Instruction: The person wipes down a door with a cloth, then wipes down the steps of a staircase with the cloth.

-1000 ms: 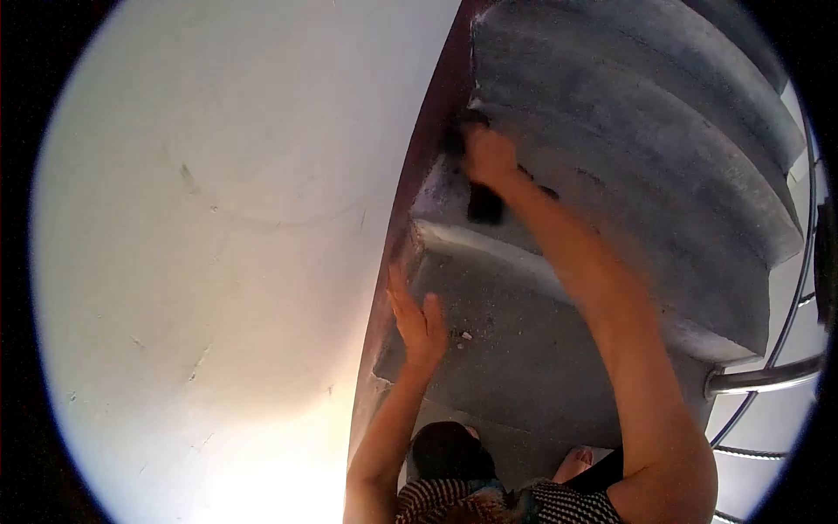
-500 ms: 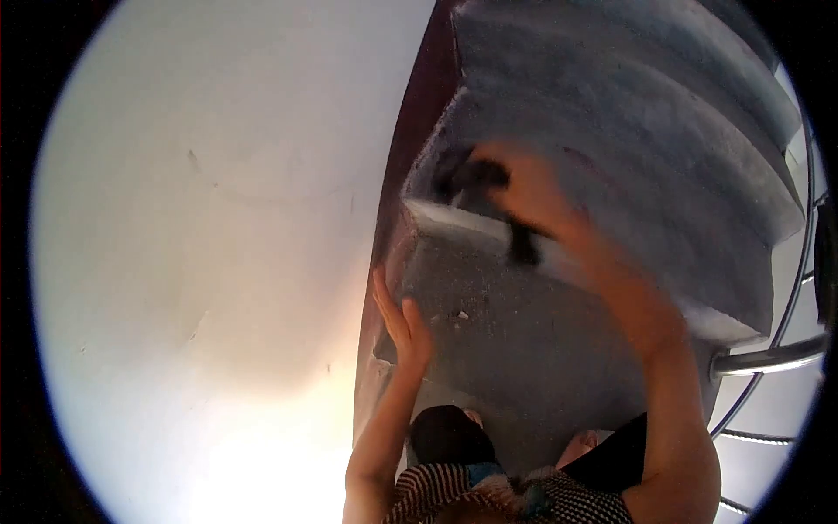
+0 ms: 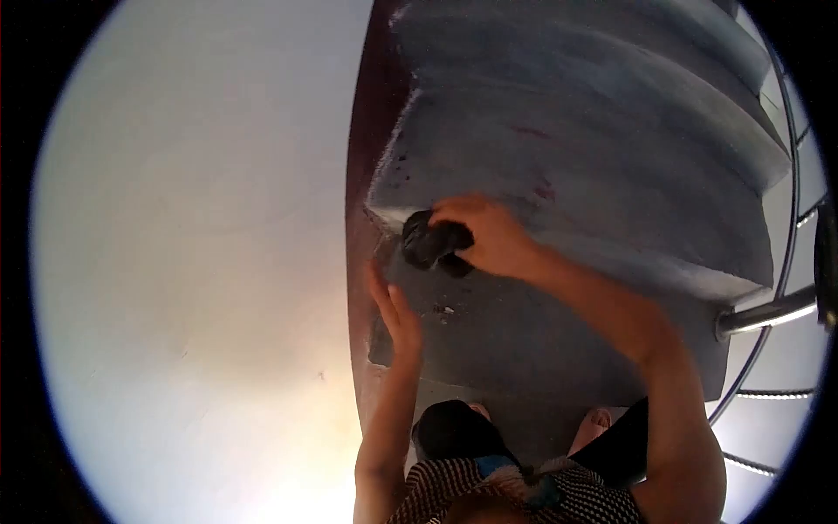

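A bunched black cloth (image 3: 428, 242) is gripped in my right hand (image 3: 489, 234), fingers closed around its upper right side. The cloth lies against the front edge of a grey stair step (image 3: 567, 244), near the step's left end. Below and left of it, my left hand (image 3: 397, 314) rests by the dark red wall border (image 3: 360, 236), its fingers stretched out and nothing in them. Small pale crumbs (image 3: 447, 311) lie on the lower step (image 3: 541, 332), just right of my left hand.
A white wall (image 3: 201, 218) rises along the left. More curved steps (image 3: 559, 52) climb at the top. On the right are a metal rail (image 3: 768, 314) and thin bars. My feet in pink footwear (image 3: 594, 428) stand at the bottom. Reddish stains (image 3: 543, 188) mark the upper tread.
My right hand has brought the black cloth down and left, from the upper tread to the step's front edge. The view has shifted a little; my left hand stays by the wall border.
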Tool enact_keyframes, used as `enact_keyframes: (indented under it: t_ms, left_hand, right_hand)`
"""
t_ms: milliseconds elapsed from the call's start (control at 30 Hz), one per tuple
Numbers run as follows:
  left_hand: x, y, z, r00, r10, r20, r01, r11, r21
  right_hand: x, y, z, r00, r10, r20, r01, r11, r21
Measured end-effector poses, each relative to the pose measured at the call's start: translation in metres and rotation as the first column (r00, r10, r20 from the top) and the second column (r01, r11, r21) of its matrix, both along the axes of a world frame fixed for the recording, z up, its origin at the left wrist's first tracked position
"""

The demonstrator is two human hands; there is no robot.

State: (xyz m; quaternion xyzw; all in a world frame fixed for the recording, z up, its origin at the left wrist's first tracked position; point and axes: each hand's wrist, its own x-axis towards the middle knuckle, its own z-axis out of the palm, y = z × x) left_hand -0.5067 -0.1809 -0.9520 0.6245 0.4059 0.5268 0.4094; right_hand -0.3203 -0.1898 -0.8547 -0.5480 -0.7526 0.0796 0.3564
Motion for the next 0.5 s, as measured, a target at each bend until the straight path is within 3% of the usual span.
enact_keyframes:
  t_ms: [33, 100, 167, 233, 267, 333, 400, 467, 500]
  left_hand:
    - [-0.001, -0.004, 0.001, 1.000, 0.005, 0.000, -0.005, 0.999, -0.047]
    - [-0.007, -0.005, 0.003, 0.999, 0.025, -0.029, -0.026, 0.999, -0.033]
    - [-0.007, -0.011, -0.003, 0.998, 0.047, -0.032, -0.049, 0.998, -0.042]
    - [-0.014, -0.010, -0.002, 0.999, 0.030, 0.022, -0.028, 0.997, -0.078]
    - [-0.016, -0.008, -0.003, 0.999, 0.033, 0.015, -0.032, 0.997, -0.074]
    - [-0.016, 0.001, -0.006, 0.999, 0.036, 0.031, -0.036, 0.999, -0.013]
    - [-0.017, 0.008, -0.001, 0.998, 0.058, 0.017, -0.057, 0.998, -0.039]
    - [-0.022, 0.007, -0.002, 0.998, 0.065, -0.007, -0.066, 0.995, -0.077]
    - [-0.024, 0.011, -0.006, 0.998, 0.066, -0.011, -0.067, 0.995, -0.079]
  right_hand:
    - [0.004, 0.006, 0.007, 1.000, 0.018, -0.005, -0.018, 1.000, 0.007]
    - [0.013, 0.031, 0.030, 0.959, -0.214, -0.186, 0.186, 0.970, -0.157]
    - [0.040, 0.077, 0.025, 0.955, -0.270, -0.118, 0.269, 0.963, -0.029]
    - [0.054, 0.131, 0.012, 0.891, -0.450, 0.060, 0.453, 0.886, -0.094]
    - [0.046, 0.140, 0.005, 0.893, -0.447, 0.051, 0.450, 0.888, -0.093]
    - [0.019, 0.158, -0.003, 0.804, -0.501, 0.321, 0.568, 0.806, -0.165]
    - [-0.022, 0.151, -0.020, 0.892, -0.322, 0.318, 0.345, 0.938, -0.017]
    - [-0.045, 0.120, -0.016, 0.945, -0.163, 0.285, 0.179, 0.983, -0.030]
    - [-0.051, 0.104, -0.012, 0.942, -0.169, 0.289, 0.184, 0.983, -0.025]
